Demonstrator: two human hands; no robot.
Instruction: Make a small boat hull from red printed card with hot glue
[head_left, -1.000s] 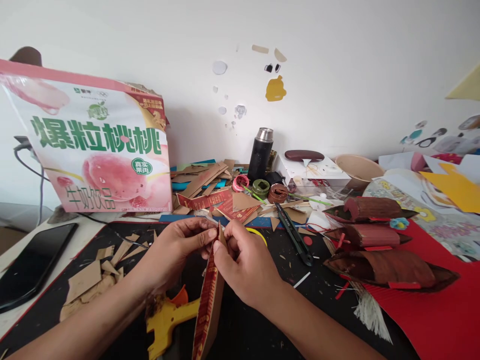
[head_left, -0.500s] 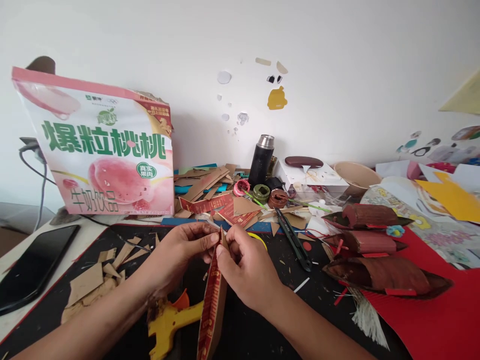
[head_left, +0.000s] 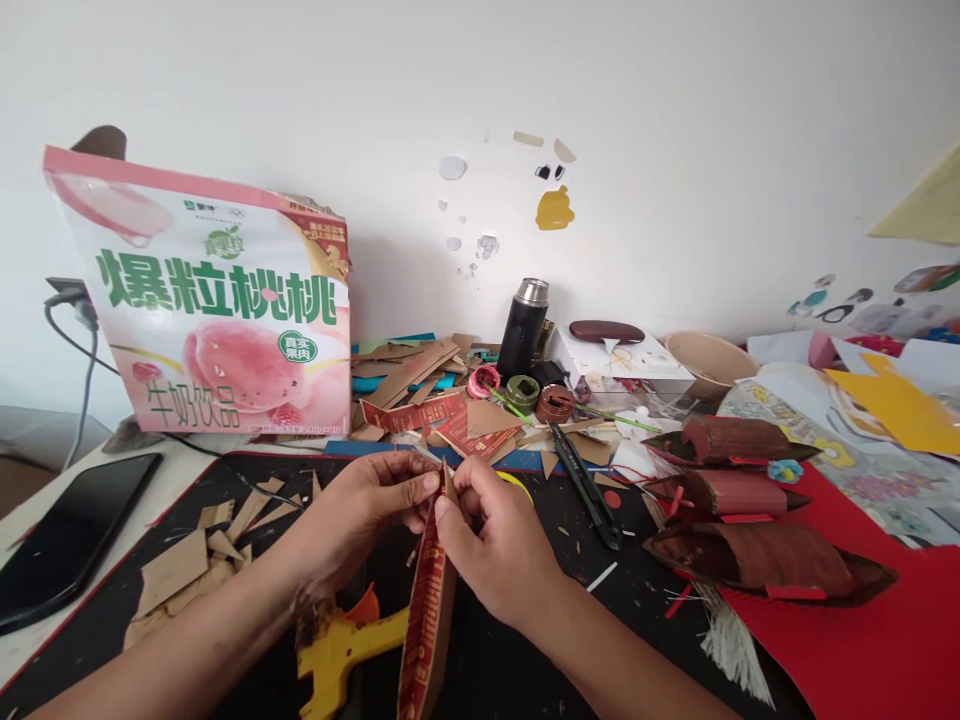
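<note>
A long, narrow folded cardboard piece [head_left: 426,625], red-printed on the inside and brown outside, stands between my hands. Its far pointed end is pinched from both sides. My left hand [head_left: 390,492] grips the left side of that tip between thumb and fingers. On the right side, my right hand [head_left: 491,530] presses its thumb and curled fingers against the same end. The near end runs down past the bottom edge of view. Just left of it lies a yellow glue gun [head_left: 341,650] with an orange trigger, partly behind my left forearm.
Cardboard scraps [head_left: 176,575] lie at left, near a phone [head_left: 75,540]. A utility knife [head_left: 586,485] and paint jars [head_left: 521,395] sit beyond my hands. Several brown model boats [head_left: 780,560] stand on red card [head_left: 892,650] at right. A drink box [head_left: 217,300] and black flask [head_left: 523,330] stand behind.
The view has shifted slightly, so the background sits a little lower. Both hands keep their pinch on the cardboard tip, with hardly any movement.
</note>
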